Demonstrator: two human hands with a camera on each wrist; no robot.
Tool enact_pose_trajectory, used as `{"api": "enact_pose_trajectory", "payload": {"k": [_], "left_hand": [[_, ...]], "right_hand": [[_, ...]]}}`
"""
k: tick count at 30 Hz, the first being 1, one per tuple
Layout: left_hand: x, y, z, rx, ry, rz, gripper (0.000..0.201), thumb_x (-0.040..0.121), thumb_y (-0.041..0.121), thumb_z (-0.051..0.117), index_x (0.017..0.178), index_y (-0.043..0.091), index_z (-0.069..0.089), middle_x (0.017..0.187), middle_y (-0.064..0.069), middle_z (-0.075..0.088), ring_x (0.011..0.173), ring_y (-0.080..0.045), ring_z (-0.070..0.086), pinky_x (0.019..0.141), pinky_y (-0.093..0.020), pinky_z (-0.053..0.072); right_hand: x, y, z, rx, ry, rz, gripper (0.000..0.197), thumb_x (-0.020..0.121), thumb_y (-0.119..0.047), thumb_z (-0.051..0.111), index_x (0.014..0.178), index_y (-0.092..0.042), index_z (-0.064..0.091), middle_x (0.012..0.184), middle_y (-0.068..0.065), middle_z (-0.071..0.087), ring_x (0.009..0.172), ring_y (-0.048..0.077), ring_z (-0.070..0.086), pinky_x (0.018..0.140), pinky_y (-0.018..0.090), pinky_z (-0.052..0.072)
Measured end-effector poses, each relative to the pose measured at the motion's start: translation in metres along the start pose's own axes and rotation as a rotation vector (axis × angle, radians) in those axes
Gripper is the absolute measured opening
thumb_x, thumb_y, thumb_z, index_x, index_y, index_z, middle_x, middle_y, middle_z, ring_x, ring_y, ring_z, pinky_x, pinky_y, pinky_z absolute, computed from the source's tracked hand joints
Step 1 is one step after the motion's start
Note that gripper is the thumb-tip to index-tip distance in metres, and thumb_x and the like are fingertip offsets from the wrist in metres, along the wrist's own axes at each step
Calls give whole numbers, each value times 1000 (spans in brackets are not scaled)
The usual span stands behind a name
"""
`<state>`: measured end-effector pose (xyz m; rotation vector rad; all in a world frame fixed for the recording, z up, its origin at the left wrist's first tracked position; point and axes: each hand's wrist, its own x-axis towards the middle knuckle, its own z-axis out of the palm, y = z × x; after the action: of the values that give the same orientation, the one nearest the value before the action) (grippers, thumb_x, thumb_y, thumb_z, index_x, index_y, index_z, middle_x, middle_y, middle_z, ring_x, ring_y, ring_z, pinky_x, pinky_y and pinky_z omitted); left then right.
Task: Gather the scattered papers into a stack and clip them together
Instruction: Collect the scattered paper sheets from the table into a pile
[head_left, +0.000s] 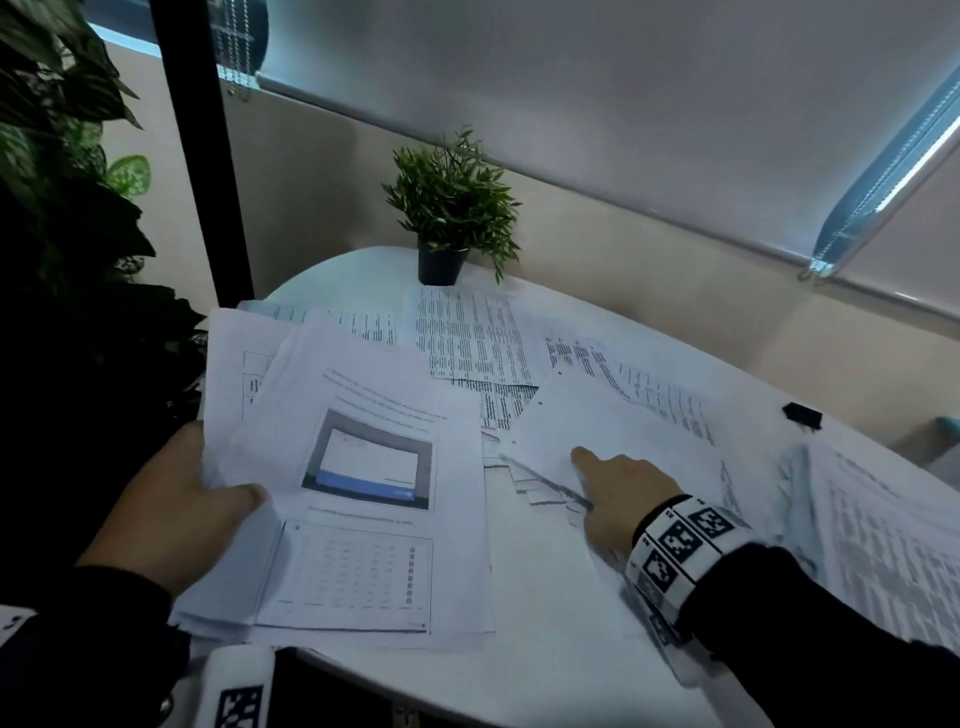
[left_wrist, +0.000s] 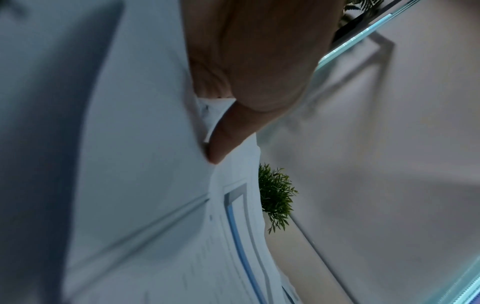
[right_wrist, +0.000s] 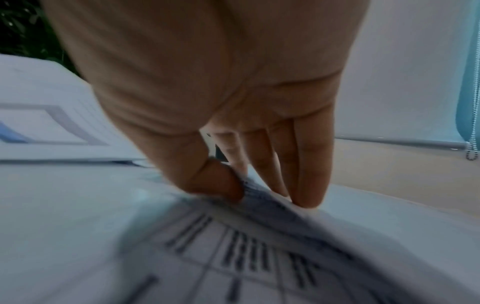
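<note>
Gathering's partway: left hand is gripping the collected stack, right hand is pinching another sheet; more papers and the clip are still waiting on the bench.

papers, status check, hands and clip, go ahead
Left hand grips the gathered stack. Right hand pinches loose sheets. Binder clip untouched at the table's far right edge. More papers scattered; nothing blocking.

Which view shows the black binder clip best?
Head view: the black binder clip lies whole on the white table, far right, untouched. Right wrist shows only a dark sliver between fingers, possibly it; left wrist shows none.
</note>
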<state>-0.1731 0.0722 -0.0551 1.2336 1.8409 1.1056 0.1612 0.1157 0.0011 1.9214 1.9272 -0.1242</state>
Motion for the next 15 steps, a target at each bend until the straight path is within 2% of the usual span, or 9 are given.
{"api": "enact_pose_trajectory", "payload": {"k": [2,4,5,7,9,10,12,14,15], "left_hand": [[-1,2,1,-11,4,15,48,78,-2,71,120,13,54,111,-7,64,104,-32,59,98,-52,45],[-4,7,3,-55,29,23,65,78,-6,69,134,12,43,120,-6,59,108,-29,56,101,-46,41],[-8,11,4,-84,39,22,75,78,-11,67,140,13,33,121,-4,53,108,-26,52,100,-41,39],[-14,17,5,-103,17,65,88,78,-17,61,143,26,20,121,-4,46,106,-24,48,94,-36,38],[-18,23,7,-71,-56,138,85,78,-19,56,131,43,33,122,-1,47,102,-22,50,86,-31,40],[-20,23,9,-58,-95,155,78,78,-20,53,122,44,44,121,0,51,98,-22,51,79,-27,41],[-20,19,12,-82,-129,95,57,81,-18,50,106,32,64,108,-5,64,87,-25,58,68,-25,43],[-15,19,16,-256,-103,-40,31,90,-4,54,92,19,74,83,-1,72,82,-22,63,73,-28,45],[-11,20,18,-373,-106,-127,22,94,12,56,88,17,77,81,4,73,87,-23,65,83,-32,46]], "right_hand": [[-4,0,-5,-5,71,25,23,84,-14,47,106,-19,47,73,-3,41,72,20,51,61,29,40],[-8,4,-19,59,165,53,9,86,-15,47,92,-21,45,72,-3,45,68,19,52,61,28,41],[-10,7,-29,137,252,55,10,87,-13,46,90,-21,41,71,-2,46,68,23,53,61,28,40],[-19,14,-52,522,507,-39,19,89,-7,43,92,-25,38,70,1,53,70,27,57,58,29,39],[-38,11,-73,1245,739,-229,33,90,0,44,98,-30,38,73,-4,66,62,18,60,54,26,46],[-45,6,-78,1558,761,-323,39,88,4,45,101,-32,36,72,-6,69,60,12,60,55,25,50],[-43,-10,-71,1828,677,-379,47,81,5,52,105,-31,33,76,-8,70,69,10,61,69,28,52],[-36,-33,-53,1735,530,-342,41,80,1,53,104,-26,34,100,9,66,82,21,58,80,38,48],[-33,-43,-43,1636,453,-301,35,83,0,50,104,-23,35,106,14,61,78,23,57,74,38,49]]}}
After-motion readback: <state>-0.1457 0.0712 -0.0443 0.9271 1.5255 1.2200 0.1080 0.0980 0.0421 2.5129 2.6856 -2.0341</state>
